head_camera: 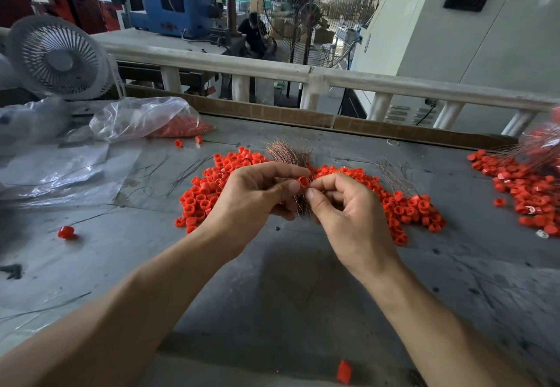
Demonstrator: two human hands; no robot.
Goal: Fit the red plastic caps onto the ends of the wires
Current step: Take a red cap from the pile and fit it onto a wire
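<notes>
Red cap (303, 181) pinched at left hand (254, 196) fingertips, open mouth toward camera. Right hand (345, 211) pinches close against cap's right side, probably on single wire, too fine to confirm. Copper wire bundle (288, 155) runs upright through left fist. Loose cap pile (206, 193) beneath.

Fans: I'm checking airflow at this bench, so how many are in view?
2: a white desk fan at the bench's far left, and a pedestal fan on the floor beyond the railing. Others may be hidden.

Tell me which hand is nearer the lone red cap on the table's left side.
Left. The left hand is up at the centre pile, right of that lone red cap; the right hand is farther right, beyond the left.
</notes>
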